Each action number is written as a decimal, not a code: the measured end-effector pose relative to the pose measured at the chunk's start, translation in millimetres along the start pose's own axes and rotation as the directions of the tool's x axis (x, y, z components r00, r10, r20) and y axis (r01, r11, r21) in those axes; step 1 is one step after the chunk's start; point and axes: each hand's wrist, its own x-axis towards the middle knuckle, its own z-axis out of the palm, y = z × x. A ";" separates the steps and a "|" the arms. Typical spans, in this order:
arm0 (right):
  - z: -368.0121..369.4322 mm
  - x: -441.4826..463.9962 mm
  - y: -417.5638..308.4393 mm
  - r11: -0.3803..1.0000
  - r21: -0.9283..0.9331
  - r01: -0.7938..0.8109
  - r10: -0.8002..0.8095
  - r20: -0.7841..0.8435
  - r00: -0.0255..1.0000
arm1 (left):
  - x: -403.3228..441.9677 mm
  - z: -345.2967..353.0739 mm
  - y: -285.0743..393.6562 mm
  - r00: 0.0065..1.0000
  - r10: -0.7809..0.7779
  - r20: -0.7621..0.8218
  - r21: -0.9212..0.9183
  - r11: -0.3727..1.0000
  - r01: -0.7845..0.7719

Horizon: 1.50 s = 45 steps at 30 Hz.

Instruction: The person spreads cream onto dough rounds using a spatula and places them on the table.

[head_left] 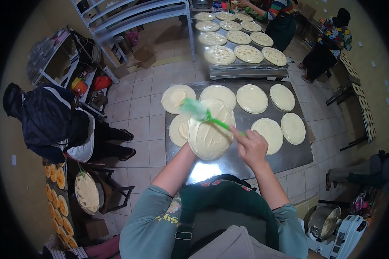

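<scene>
A round disc covered in pale cream (212, 134) is raised above the metal table, tilted toward the camera. My left forearm reaches up beneath it, and the disc hides that hand's fingers. My right hand (251, 147) is closed round the green handle of a spatula (220, 124). The spatula's pale green blade, smeared with cream, is over the disc's upper left edge. Under and beside the raised disc lie two discs with only a patch of cream in the middle, one at the upper left (177, 98). Several fully coated discs, such as one at the right (267, 135), lie flat.
The metal table (222, 167) stands before me. Behind it, another table (246, 74) bears rows of topped discs. A person in dark clothes (52, 116) stands left beside a large bowl of cream (87, 193). Others stand at the back right. A mixer (333, 228) is lower right.
</scene>
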 end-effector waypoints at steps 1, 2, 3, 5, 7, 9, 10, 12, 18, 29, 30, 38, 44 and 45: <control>-0.1 2.4 3.0 0.998 -0.006 -0.064 0.063 -0.022 0.998 | 5.2 1.3 1.2 1.000 0.001 -0.003 -0.003 1.000 -0.001; -0.9 3.2 5.6 0.992 -0.011 -0.127 0.126 -0.044 0.991 | 0.0 -0.8 3.6 1.000 0.002 -0.006 -0.007 1.000 -0.002; -3.6 1.4 7.3 0.992 -0.011 -0.122 0.122 -0.045 0.992 | -5.1 -2.7 6.3 1.000 0.005 -0.007 -0.009 1.000 -0.005; -12.1 -3.5 8.9 0.980 0.131 -0.152 0.143 0.073 0.987 | -11.0 -4.1 11.1 1.000 0.015 -0.005 -0.010 1.000 -0.015; -14.1 -3.8 -0.4 0.991 0.097 -0.096 0.087 0.093 0.992 | -12.3 -4.0 14.6 1.000 0.013 -0.003 -0.010 1.000 -0.013; -17.1 -3.1 -5.3 0.997 0.061 -0.053 0.046 0.116 0.992 | -17.9 -4.7 13.5 1.000 -0.004 -0.002 -0.009 1.000 0.004; -19.0 0.7 -4.4 0.996 0.006 -0.094 0.093 0.109 0.990 | -15.9 -3.1 11.5 1.000 -0.012 -0.001 -0.009 1.000 0.012; -24.7 6.1 2.4 0.989 -0.048 -0.137 0.141 0.097 0.985 | -15.2 -1.3 9.7 1.000 -0.022 0.000 -0.010 1.000 0.022; -62.5 9.5 58.7 0.924 -0.075 -0.374 0.381 0.246 0.891 | -15.4 4.4 12.4 0.999 -0.052 -0.015 -0.060 0.997 0.051; -107.7 -9.4 93.5 0.929 0.009 -0.370 0.339 0.384 0.859 | -2.0 -13.4 -8.8 0.999 -0.033 -0.027 -0.127 0.992 0.030; -112.8 -9.5 97.1 0.928 0.009 -0.373 0.341 0.385 0.858 | 2.2 -14.5 -11.4 0.999 -0.030 -0.029 -0.129 0.991 0.026; -88.9 7.4 110.7 0.819 0.298 -0.491 0.310 0.490 0.815 | 18.4 -28.3 -30.6 0.999 -0.008 -0.035 -0.144 0.990 0.003; -111.1 -24.3 125.9 0.856 0.116 -0.503 0.280 0.715 0.641 | 27.4 -48.2 -27.4 0.997 0.042 -0.068 -0.156 0.986 -0.052; -107.2 -27.1 130.3 0.855 0.116 -0.505 0.279 0.719 0.637 | 28.7 -51.7 -28.8 0.996 0.046 -0.076 -0.159 0.986 -0.058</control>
